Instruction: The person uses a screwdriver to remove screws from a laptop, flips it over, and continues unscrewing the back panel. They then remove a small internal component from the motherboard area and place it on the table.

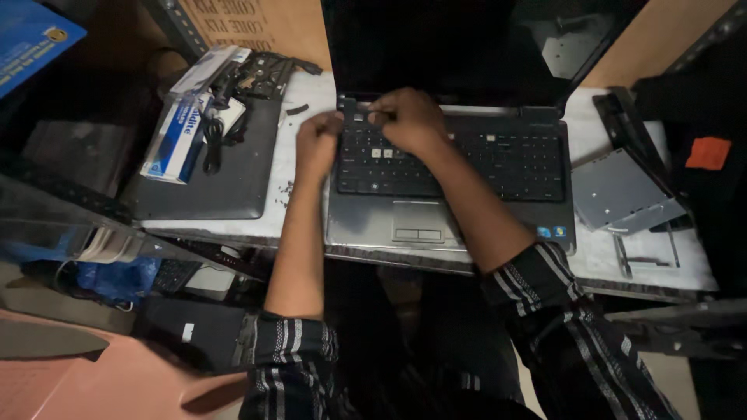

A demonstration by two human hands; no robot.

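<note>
An open grey laptop (366, 225) with a black keyboard (513, 159) and a dark screen (451, 47) lies on a white table (303, 101). My left hand (317, 144) rests at the keyboard's upper left corner, fingers curled on its edge. My right hand (408, 118) reaches across to the same corner and pinches the top edge of the keyboard panel near the hinge. A few keys are missing, showing pale patches. What exactly the fingertips grip is hidden by the hands.
A closed dark laptop (210, 175) lies to the left with a blue-white box (180, 128), cables and a black part (264, 74) on it. A grey metal drive (622, 190) and brackets lie at the right. Clutter sits on the shelves below left.
</note>
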